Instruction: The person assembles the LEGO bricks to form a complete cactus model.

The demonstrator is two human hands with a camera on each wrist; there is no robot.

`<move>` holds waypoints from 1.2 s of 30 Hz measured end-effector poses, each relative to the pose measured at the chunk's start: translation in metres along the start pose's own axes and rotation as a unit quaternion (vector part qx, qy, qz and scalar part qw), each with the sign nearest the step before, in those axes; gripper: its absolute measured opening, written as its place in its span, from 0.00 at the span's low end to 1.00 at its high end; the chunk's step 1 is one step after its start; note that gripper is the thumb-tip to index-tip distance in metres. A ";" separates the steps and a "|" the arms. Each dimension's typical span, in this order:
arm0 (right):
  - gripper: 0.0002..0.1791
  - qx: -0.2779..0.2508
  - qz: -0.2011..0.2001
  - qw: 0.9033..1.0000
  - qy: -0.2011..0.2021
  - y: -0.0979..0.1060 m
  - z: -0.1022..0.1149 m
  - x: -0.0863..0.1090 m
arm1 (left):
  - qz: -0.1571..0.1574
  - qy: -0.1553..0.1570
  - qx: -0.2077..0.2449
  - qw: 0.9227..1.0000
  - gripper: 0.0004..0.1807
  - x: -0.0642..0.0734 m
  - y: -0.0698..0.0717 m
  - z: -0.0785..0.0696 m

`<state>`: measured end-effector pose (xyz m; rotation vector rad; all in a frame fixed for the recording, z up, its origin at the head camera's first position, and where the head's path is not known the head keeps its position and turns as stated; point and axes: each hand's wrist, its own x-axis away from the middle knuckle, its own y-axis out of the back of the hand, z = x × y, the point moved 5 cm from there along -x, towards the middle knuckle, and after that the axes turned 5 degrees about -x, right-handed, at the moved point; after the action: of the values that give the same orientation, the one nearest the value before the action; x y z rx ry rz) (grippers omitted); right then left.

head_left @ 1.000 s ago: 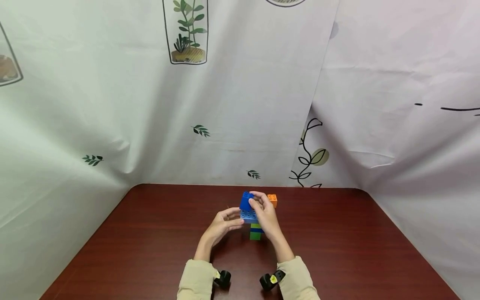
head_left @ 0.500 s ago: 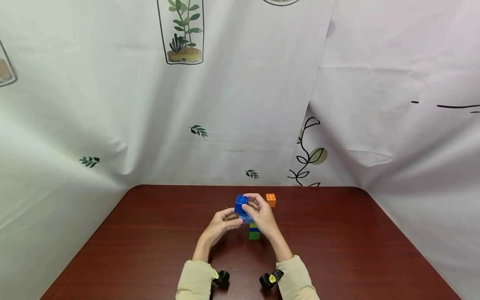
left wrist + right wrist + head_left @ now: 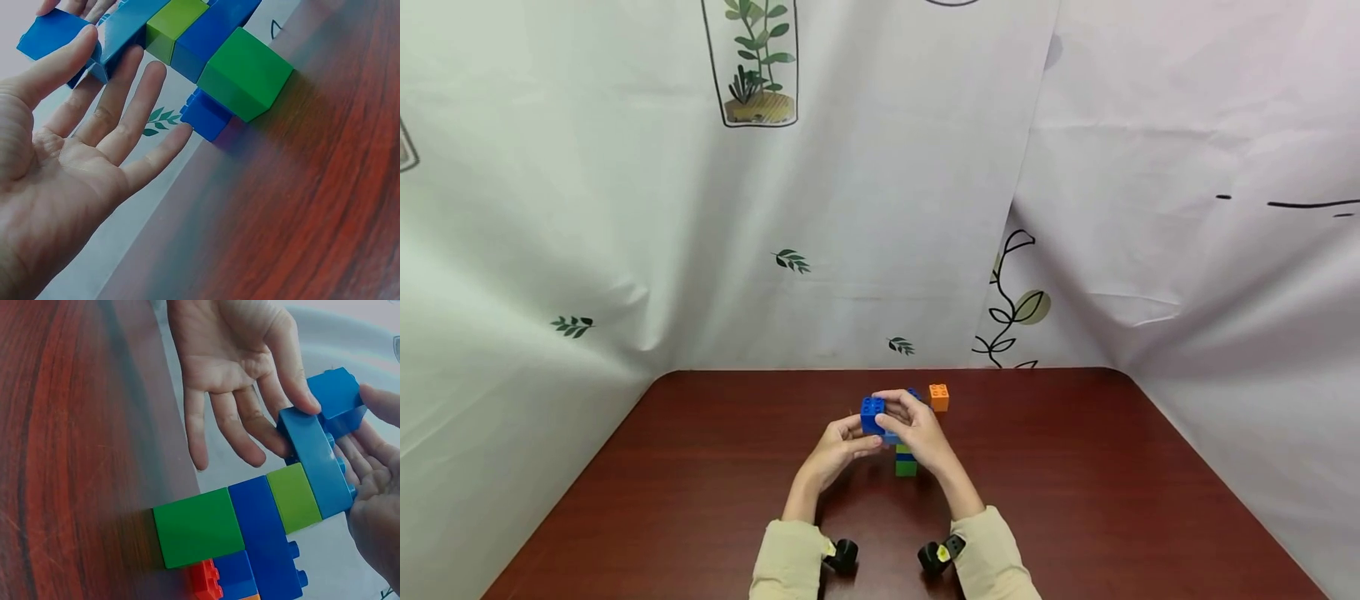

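Two hands' fingers pinch — blue block, studs upward; paler brick, long axis crosswise.

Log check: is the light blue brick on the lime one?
On: the light blue brick meets the lime brick, no gap showing.

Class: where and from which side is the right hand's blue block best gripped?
Grip the blue block by its flat opposite side walls, probably from the right: studs cover its top, and the left hand, pinching the light-blue block, crowds its left.
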<state>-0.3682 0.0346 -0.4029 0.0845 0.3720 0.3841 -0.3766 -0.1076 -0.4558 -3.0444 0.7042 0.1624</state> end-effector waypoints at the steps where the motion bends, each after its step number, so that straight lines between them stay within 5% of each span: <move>1: 0.21 0.000 0.008 1.000 0.001 0.000 0.000 0.000 | 0.000 0.000 0.001 1.000 0.29 0.000 0.000 0.000; 19: 0.21 0.056 0.024 0.998 0.032 0.002 0.001 0.002 | -0.026 -0.016 -0.020 0.999 0.28 0.000 -0.001 -0.002; 30: 0.19 0.011 0.034 0.998 0.054 0.001 0.001 0.002 | -0.040 -0.027 -0.025 0.999 0.26 0.003 0.000 -0.005; 36: 0.19 0.034 0.009 0.998 0.046 0.004 0.001 0.002 | -0.036 -0.028 -0.036 0.998 0.26 -0.001 -0.002 -0.007</move>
<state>-0.3677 0.0390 -0.4024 0.1364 0.4751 0.3938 -0.3758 -0.1057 -0.4484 -3.1137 0.5968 0.2768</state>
